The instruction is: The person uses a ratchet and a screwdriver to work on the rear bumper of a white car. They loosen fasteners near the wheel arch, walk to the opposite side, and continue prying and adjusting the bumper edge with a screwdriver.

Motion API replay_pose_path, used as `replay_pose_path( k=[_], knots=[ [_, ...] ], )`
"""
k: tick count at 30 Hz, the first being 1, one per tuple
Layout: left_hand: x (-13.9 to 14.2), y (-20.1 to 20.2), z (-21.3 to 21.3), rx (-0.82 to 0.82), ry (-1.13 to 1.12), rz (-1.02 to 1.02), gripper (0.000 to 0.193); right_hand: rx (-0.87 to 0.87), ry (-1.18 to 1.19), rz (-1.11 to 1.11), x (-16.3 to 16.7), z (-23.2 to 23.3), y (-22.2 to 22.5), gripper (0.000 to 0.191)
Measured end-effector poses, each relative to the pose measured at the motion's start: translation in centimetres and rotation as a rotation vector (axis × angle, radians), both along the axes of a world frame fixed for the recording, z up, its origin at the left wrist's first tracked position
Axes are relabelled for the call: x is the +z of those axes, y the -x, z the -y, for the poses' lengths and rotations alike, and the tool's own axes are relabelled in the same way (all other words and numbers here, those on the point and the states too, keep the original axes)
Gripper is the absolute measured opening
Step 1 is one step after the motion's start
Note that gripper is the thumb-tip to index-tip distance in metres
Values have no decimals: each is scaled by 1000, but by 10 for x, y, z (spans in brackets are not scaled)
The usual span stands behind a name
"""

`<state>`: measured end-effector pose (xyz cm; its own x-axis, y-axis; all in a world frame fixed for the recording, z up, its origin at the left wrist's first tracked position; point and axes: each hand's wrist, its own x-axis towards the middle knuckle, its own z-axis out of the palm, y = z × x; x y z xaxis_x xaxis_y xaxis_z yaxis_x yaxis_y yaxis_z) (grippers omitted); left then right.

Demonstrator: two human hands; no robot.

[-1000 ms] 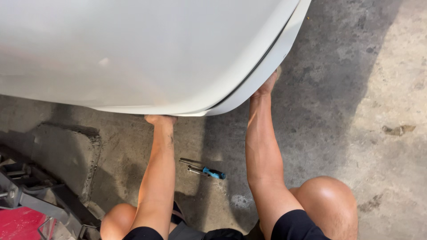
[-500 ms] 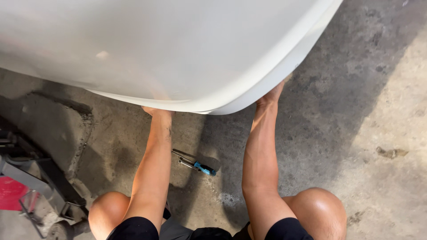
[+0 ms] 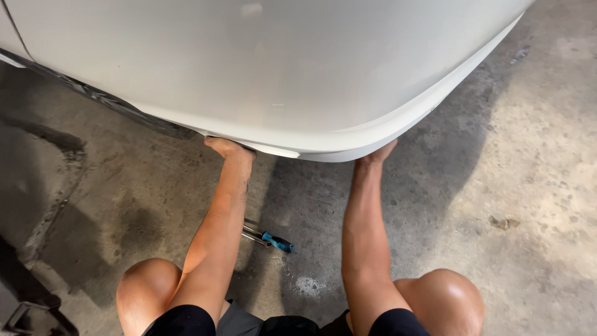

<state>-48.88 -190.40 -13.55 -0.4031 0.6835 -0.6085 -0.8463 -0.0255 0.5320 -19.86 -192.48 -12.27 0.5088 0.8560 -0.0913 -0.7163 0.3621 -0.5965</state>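
1. The large white glossy plastic car bumper panel [image 3: 280,68] is hanging above both hands, its lower lip resting on them.
2. The left hand [image 3: 227,147] and right hand [image 3: 376,154] are reaching under that lip, fingers hidden, so I cannot tell their grip.
3. It is probably light, flexible and slippery; the lower edge is offering the best hold.
4. A blue-handled screwdriver [image 3: 268,239] is lying on the stained grey concrete floor [image 3: 528,186] between the forearms, nearer the left.
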Motion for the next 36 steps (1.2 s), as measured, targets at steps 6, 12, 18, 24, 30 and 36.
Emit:
replay_pose_path(
  k=[6, 12, 18, 24, 30, 36],
  knots=[
    [12, -2, 5, 19, -143, 42, 89, 6, -155, -204, 14, 34, 71, 71],
    [31, -3, 23, -114, -32, 77, 91, 63, 195, -480, 45, 70, 142, 89],
    [68, 25, 43, -288, 4, 349, 94, 591, 423, -280, 104, 113, 168, 85],
    [183, 49, 78, -550, 348, 28, 46, 907, 698, 107, 212, 154, 175, 58],
    [293, 23, 135, -896, 180, -5, 37, 836, 716, 87, 308, 165, 196, 35],
    [408, 69, 213, -1128, 269, -922, 33, 767, 784, 178, 413, 211, 201, 34]
  ],
)
